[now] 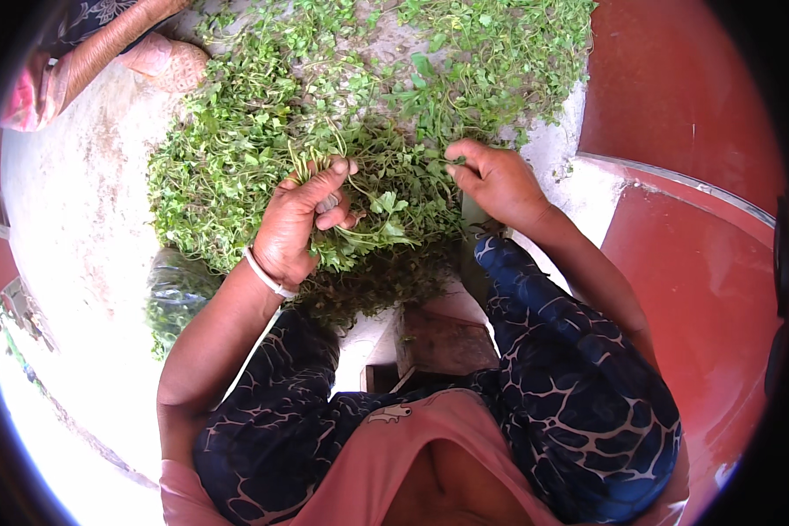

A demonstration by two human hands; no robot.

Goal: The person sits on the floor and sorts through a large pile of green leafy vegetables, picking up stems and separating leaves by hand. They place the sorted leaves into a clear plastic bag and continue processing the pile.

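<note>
The person sits low over a big heap of leafy greens [263, 149] that lies spread on the pale concrete floor [79, 219]. The left hand [302, 223] is closed around a bunch of stems [359, 223], with the fingers curled tight and the thumb pressed over the top. A white bangle [267, 276] sits on that wrist. The right hand [495, 180] is just beside the bunch, at the edge of the heap; its thumb and first finger are pinched narrow on a thin sprig, and the other fingers are folded loose.

The step in hand looks like sorting — one sprig is picked out and added to the bundle that the left hand keeps. The next move, in my judgement, calls for a small and gentle pull with the right fingertips, because the stems are tangled and thin and could break. The left grip must be firm but not crush the leaves.

At the upper left another person's foot [171, 61] rests near the heap. A red floor [693, 289] lies to the right, and a dark wooden block [443, 342] stands between the person's knees.
</note>
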